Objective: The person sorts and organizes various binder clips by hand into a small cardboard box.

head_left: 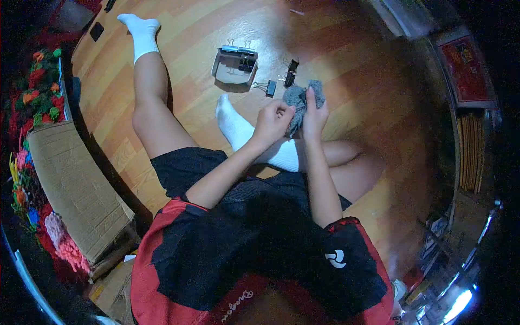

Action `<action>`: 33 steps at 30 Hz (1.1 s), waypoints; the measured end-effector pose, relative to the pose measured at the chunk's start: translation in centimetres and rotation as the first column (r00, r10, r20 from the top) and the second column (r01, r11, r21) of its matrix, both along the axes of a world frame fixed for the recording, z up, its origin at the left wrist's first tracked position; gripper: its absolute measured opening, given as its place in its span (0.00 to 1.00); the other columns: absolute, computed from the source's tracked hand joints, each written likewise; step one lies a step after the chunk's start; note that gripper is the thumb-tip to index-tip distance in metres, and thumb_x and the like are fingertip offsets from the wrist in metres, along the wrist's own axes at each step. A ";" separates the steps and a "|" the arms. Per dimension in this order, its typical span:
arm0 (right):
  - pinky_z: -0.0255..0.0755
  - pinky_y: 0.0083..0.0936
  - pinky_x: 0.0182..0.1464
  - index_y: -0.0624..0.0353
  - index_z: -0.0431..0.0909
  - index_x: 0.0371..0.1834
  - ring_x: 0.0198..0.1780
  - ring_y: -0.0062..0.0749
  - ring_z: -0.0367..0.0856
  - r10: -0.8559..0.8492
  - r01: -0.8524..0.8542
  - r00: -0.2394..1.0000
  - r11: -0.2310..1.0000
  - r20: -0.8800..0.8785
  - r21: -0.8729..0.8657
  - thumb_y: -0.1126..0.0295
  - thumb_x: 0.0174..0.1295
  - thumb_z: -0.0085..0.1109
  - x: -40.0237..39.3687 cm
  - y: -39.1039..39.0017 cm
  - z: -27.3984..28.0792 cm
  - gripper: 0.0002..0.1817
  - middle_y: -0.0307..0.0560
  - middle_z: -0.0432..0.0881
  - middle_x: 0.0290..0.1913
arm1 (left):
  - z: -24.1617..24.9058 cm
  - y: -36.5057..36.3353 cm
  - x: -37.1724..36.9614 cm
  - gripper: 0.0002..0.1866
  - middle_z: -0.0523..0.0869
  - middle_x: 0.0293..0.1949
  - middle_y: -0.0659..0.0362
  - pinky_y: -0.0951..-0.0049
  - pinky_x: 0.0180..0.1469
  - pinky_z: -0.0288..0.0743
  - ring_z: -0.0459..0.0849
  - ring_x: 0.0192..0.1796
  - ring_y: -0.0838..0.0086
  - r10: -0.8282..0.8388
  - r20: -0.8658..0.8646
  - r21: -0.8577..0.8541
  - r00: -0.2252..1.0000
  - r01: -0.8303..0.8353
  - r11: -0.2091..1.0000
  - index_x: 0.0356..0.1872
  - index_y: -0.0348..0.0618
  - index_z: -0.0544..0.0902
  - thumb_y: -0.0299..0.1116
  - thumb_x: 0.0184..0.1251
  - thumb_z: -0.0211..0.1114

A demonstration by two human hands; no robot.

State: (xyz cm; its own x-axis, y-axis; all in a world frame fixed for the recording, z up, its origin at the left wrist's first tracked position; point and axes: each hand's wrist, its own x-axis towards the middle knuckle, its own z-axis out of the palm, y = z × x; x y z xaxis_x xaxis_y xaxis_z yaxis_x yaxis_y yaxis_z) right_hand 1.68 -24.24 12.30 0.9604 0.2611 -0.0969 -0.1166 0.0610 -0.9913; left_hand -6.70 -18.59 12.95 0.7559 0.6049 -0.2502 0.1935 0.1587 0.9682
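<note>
I sit on a wooden floor (195, 32) with my legs out. Both hands are raised over my right ankle and hold a small grey piece of cloth (297, 97). My left hand (272, 120) pinches its lower left edge with curled fingers. My right hand (314, 115) grips its right side, thumb pointing up across the fabric. Just beyond the cloth lie black binder clips (271, 88) (291, 72) on the floor.
A small open grey box (234, 66) with binder clips on its rim sits on the floor ahead. A cardboard box (70, 184) stands at my left beside colourful pompoms (46, 86). Shelving with books (470, 151) runs along the right.
</note>
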 end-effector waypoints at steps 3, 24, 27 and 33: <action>0.66 0.19 0.29 0.64 0.71 0.30 0.26 0.21 0.70 -0.022 0.027 0.995 0.998 0.093 -0.055 0.64 0.56 0.53 -0.2 0.0 0.1 0.12 0.42 0.75 0.25 | -0.9 0.1 -0.2 0.11 0.75 0.15 0.60 0.80 0.17 0.65 0.72 0.16 0.82 0.036 -0.006 0.112 0.999 -0.035 0.993 0.21 0.35 0.73 0.32 0.57 0.57; 0.55 0.32 0.60 0.63 0.62 0.54 0.56 0.38 0.64 0.311 -0.129 0.894 0.868 -0.323 0.479 0.41 0.59 0.26 2.9 -1.8 2.5 0.36 0.49 0.66 0.55 | -1.0 2.2 -2.4 0.06 0.73 0.23 0.62 0.82 0.31 0.70 0.74 0.27 0.80 -0.002 0.311 -0.386 0.951 0.128 0.914 0.30 0.40 0.70 0.31 0.62 0.51; 0.56 0.32 0.59 0.63 0.61 0.55 0.55 0.37 0.65 0.414 -0.182 0.845 0.817 -0.338 0.546 0.45 0.60 0.32 2.2 -1.9 1.6 0.32 0.49 0.66 0.55 | -1.2 2.4 -2.5 0.05 0.73 0.23 0.63 0.82 0.32 0.71 0.74 0.27 0.81 -0.026 0.344 -0.424 0.939 0.180 0.887 0.30 0.41 0.70 0.31 0.61 0.52; 0.63 0.22 0.50 0.63 0.69 0.48 0.47 0.26 0.70 0.587 -0.572 0.807 0.802 -0.054 0.172 0.65 0.55 0.53 1.7 -2.4 2.7 0.19 0.46 0.73 0.45 | -1.4 3.3 -2.9 0.06 0.73 0.23 0.64 0.84 0.28 0.69 0.72 0.24 0.84 -0.096 0.180 -0.157 0.979 0.125 0.980 0.28 0.41 0.72 0.32 0.60 0.54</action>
